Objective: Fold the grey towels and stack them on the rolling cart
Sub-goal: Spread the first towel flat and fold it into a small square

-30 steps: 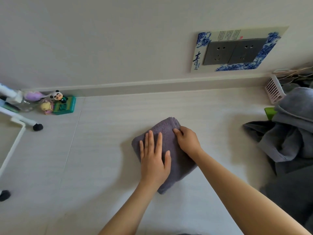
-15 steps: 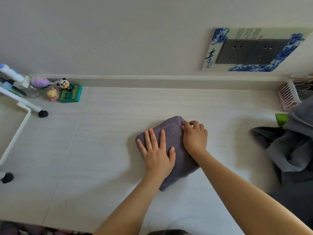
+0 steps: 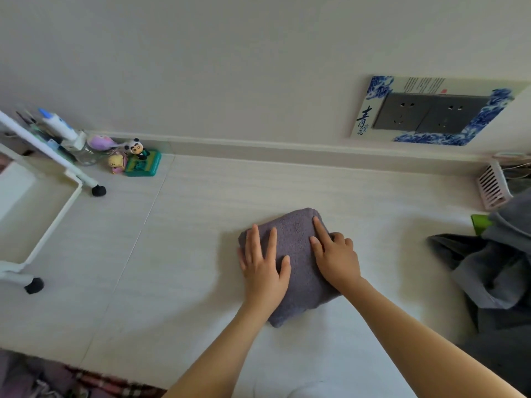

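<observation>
A folded grey towel (image 3: 296, 245) lies on the pale floor in the middle of the view. My left hand (image 3: 263, 265) rests flat on its left half with the fingers spread. My right hand (image 3: 334, 257) presses on its right edge, index finger stretched along the top and the other fingers bent over the side. A heap of unfolded grey towels (image 3: 500, 271) sits at the right edge. The white rolling cart (image 3: 48, 234) stands at the far left, with black wheels showing.
Small toy figures and a green box (image 3: 140, 165) sit by the baseboard near the cart. A pink slatted basket (image 3: 492, 186) stands at the back right. A wall socket panel (image 3: 431, 113) with blue trim is on the wall. Plaid fabric (image 3: 94, 383) lies at the bottom left.
The view has shifted, so the cart shows more at the left. My right hand has slid from the towel's far corner to its right edge, with the index finger now laid on top.
</observation>
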The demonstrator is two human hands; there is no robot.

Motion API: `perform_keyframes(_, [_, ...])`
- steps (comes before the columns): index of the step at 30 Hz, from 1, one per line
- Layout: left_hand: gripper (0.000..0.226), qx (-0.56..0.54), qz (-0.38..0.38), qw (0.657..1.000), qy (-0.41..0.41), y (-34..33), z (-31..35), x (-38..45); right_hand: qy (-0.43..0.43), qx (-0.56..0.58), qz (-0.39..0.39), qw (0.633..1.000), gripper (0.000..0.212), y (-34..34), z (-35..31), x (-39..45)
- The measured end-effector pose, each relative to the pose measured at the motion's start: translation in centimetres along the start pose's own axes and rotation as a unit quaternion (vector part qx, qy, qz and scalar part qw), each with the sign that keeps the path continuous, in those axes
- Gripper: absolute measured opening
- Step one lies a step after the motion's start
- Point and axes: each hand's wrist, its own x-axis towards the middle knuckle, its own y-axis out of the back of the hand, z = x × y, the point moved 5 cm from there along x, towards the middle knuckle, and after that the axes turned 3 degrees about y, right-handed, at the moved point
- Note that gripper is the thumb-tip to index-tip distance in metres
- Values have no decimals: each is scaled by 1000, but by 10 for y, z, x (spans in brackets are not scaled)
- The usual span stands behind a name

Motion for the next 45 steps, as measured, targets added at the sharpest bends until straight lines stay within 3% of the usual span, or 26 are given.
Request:
perform_keyframes(3, [73,-196,-10,968,159,12,-17,-18,-16,27,-18,999,62,2,-1,-12])
perform_keyframes(5, [82,-312,-38,919,238,12,-28,-24,-27,55,-34,998,69,-1,-4,-18])
perform_keyframes(8, [74,-418,-115,835,340,11,-46,-24,-55,158,-59,984,83,-6,-11,-27])
perform_keyframes(10, [68,-499,-186,760,372,13,-54,-26,-72,251,-71,963,86,-7,-19,-32])
perform_keyframes(12, [63,-543,-223,724,362,25,-60,-25,-62,330,-87,938,79,-7,-32,-34])
perform_keyframes(17, [42,-577,-188,724,329,73,-84,-19,18,436,-127,891,74,1,-84,-32])
perform_keyframes(26, [38,-604,-48,753,257,243,-135,9,187,450,-151,860,109,60,-249,-30])
perform_keyframes(30, [40,-612,30,758,222,334,-160,17,263,445,-131,846,97,98,-345,-36])
perform_keyframes(34, [45,-585,97,791,151,421,-173,19,322,440,-104,832,80,135,-425,-42])
perform_keyframes(38, [78,-522,138,840,43,494,-177,25,360,453,-116,807,70,170,-484,-42])
perform_keyframes(40, [89,-514,154,844,12,529,-177,29,386,450,-127,795,67,191,-519,-42])
perform_keyframes(45, [80,-481,233,845,-12,608,-185,41,441,439,-146,769,61,227,-599,-36])
